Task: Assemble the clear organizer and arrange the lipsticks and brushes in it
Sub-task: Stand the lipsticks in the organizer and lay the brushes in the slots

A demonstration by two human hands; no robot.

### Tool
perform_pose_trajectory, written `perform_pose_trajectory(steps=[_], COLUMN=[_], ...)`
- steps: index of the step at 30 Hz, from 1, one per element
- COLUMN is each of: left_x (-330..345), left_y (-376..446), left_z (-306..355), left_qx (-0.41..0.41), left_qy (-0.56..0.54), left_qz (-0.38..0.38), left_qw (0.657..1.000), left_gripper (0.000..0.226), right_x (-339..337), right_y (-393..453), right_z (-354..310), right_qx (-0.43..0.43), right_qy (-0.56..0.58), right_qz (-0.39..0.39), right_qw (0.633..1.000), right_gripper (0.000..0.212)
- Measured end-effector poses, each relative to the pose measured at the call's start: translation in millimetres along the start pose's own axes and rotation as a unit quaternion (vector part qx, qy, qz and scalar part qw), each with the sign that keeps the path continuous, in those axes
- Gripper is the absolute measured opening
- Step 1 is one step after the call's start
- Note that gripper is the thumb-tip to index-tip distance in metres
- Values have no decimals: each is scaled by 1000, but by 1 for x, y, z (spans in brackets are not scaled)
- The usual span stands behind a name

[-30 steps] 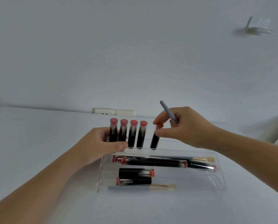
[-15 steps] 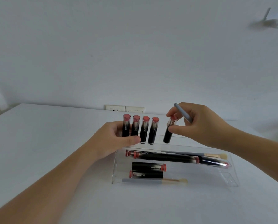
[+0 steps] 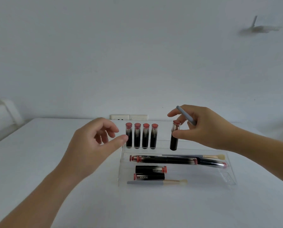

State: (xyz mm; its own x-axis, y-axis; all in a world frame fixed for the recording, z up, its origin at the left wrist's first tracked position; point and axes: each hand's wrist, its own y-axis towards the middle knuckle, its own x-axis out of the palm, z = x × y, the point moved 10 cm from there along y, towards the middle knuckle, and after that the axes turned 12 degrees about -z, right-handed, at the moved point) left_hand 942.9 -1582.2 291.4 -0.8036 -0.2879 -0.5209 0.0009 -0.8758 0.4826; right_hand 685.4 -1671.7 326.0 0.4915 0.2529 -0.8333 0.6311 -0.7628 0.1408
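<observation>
A clear organizer (image 3: 231, 180) sits on the white table. Several black lipsticks with red caps (image 3: 141, 136) stand upright in its back row. My right hand (image 3: 201, 127) pinches another upright lipstick (image 3: 174, 137) at the right of that row and also holds a grey brush handle (image 3: 186, 115) between its fingers. My left hand (image 3: 94, 145) hovers just left of the row, fingers loosely curled, holding nothing. More lipsticks (image 3: 150, 169) and two brushes (image 3: 157, 182) lie flat in the front steps.
A white wall socket (image 3: 129, 117) sits at the table's far edge behind the organizer. A white object (image 3: 2, 116) stands at the far left. A small fixture (image 3: 260, 27) hangs on the wall at upper right.
My left hand has let go of the left lipsticks and drawn back, fingers spread. My right hand has carried its lipstick further right, away from the row.
</observation>
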Motion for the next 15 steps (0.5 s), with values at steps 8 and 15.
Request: perform_pose_trajectory(steps=[8,15], left_x=[74,60], left_y=[-7,-11], left_z=[57,40], left_qx=[2,4], left_qy=[-51,-91], left_qz=[-92,-48], left_qw=[994,995], left_gripper=[29,38], right_x=[15,15], right_y=[-4,-12], right_z=[-53,-35], right_qx=[-60,-19], right_qy=[123,43], right_qz=[-15,-32], right_qw=[990,998], right_gripper=[36,41])
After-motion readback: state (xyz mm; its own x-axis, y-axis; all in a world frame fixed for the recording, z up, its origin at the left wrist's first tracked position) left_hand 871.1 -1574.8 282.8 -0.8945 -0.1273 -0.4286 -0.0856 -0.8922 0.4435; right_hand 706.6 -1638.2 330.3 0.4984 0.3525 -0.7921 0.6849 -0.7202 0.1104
